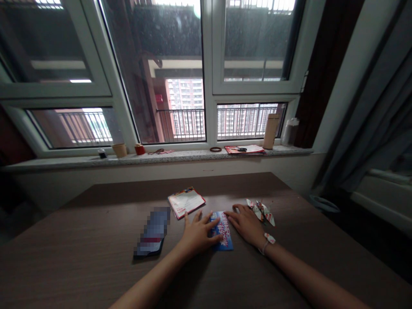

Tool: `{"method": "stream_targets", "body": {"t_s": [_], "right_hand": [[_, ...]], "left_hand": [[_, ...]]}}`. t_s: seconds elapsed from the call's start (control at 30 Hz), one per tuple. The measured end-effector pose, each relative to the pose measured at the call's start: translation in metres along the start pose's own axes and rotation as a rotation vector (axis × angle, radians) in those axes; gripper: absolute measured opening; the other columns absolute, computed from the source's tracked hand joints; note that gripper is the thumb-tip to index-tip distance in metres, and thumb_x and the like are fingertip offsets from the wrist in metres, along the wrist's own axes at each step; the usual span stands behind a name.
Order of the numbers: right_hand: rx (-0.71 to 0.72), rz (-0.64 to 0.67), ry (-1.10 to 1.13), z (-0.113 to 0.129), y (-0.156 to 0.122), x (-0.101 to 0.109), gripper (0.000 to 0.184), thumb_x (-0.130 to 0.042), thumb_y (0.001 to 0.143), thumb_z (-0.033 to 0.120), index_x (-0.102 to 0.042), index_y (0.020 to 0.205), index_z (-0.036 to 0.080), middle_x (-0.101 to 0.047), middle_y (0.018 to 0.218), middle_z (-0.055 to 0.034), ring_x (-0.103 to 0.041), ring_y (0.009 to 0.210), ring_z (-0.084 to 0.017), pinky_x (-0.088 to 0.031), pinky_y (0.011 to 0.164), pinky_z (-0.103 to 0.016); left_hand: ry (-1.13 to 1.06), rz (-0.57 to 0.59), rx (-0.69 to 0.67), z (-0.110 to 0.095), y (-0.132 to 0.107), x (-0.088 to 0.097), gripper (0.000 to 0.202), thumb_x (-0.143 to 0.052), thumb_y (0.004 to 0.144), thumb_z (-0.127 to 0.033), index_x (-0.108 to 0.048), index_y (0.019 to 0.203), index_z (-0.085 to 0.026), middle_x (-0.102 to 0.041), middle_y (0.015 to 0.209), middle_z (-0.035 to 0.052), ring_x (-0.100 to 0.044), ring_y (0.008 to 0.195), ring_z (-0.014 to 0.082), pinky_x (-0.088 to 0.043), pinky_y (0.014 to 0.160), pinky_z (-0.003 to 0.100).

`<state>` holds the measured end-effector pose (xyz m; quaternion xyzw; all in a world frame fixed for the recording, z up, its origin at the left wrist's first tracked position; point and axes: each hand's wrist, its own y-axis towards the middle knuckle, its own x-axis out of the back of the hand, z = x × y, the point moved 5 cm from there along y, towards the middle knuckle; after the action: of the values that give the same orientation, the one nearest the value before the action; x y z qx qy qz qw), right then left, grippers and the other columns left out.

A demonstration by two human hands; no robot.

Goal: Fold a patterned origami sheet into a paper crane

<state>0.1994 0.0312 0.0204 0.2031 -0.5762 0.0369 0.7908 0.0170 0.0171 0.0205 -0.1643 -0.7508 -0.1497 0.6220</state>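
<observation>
A blue printed sheet of paper (226, 234), with red and white patterning, lies on the brown table (96, 279) between my hands. My left hand (200, 231) rests with spread fingers over the sheet's left side. At its right edge, the fingertips of my right hand (246, 223) touch down near the upper corner, fingers stretched out and slightly bent. Folded paper pieces (262, 212) in white, red and green sit just beyond my right hand. A stack of printed sheets (186, 201) lies past my left fingertips. Left of that hand is a phone (152, 234), its screen blurred.
Along the stone windowsill (189, 157) stand a paper cup (120, 150), a red spool (139, 149), a dark ring-shaped bracelet (215, 149), scissors (241, 149) on red-edged papers, and a tan cylinder (271, 131). A grey curtain (363, 107) hangs at the right.
</observation>
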Motion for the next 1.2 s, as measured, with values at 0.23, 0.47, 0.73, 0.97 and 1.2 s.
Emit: {"method": "stream_targets", "body": {"t_s": [0.23, 0.47, 0.73, 0.97, 1.2], "right_hand": [[0.006, -0.024, -0.07, 0.004, 0.0006, -0.0008, 0.037, -0.041, 0.096, 0.04, -0.058, 0.128, 0.035, -0.054, 0.124, -0.0079, -0.047, 0.115, -0.028, -0.037, 0.098, -0.04], [0.018, -0.073, -0.072, 0.0034, 0.0005, -0.001, 0.036, -0.044, 0.095, 0.038, -0.056, 0.129, 0.032, -0.056, 0.121, -0.0084, -0.048, 0.114, -0.027, -0.036, 0.099, -0.041], [0.116, -0.098, 0.023, 0.0065, -0.0014, 0.0005, 0.027, -0.047, 0.095, 0.028, -0.066, 0.115, 0.027, -0.055, 0.125, -0.0087, -0.047, 0.119, -0.024, -0.039, 0.099, -0.036], [0.063, -0.08, 0.069, 0.0065, 0.0016, 0.0017, 0.026, -0.054, 0.092, 0.038, -0.07, 0.109, 0.027, -0.059, 0.111, -0.0087, -0.051, 0.111, -0.024, -0.041, 0.096, -0.035], [0.095, 0.007, 0.06, 0.0067, 0.0047, 0.0075, 0.031, -0.057, 0.089, 0.042, -0.07, 0.113, 0.028, -0.06, 0.115, -0.0092, -0.05, 0.113, -0.025, -0.039, 0.099, -0.036]], "left_hand": [[-0.002, 0.01, -0.003, 0.0007, 0.0, -0.0009, 0.064, -0.043, 0.08, -0.076, -0.037, 0.139, -0.052, -0.031, 0.155, -0.0029, -0.018, 0.143, 0.0412, 0.009, 0.101, 0.077], [0.015, 0.045, 0.027, 0.0035, 0.0003, -0.0029, 0.065, -0.041, 0.079, -0.078, -0.035, 0.139, -0.053, -0.025, 0.157, -0.0016, -0.015, 0.143, 0.0429, 0.007, 0.1, 0.079], [0.035, 0.032, 0.017, 0.0034, -0.0004, -0.0032, 0.064, -0.036, 0.081, -0.079, -0.034, 0.139, -0.054, -0.025, 0.157, -0.0031, -0.016, 0.143, 0.0425, 0.01, 0.1, 0.079], [0.024, 0.031, 0.021, 0.0037, 0.0006, -0.0038, 0.064, -0.037, 0.08, -0.079, -0.035, 0.139, -0.054, -0.025, 0.157, -0.0022, -0.016, 0.142, 0.0431, 0.01, 0.099, 0.079], [0.025, 0.02, 0.024, 0.0037, 0.0005, -0.0036, 0.065, -0.039, 0.08, -0.079, -0.035, 0.139, -0.053, -0.026, 0.157, -0.0014, -0.017, 0.143, 0.0424, 0.011, 0.1, 0.078]]}}
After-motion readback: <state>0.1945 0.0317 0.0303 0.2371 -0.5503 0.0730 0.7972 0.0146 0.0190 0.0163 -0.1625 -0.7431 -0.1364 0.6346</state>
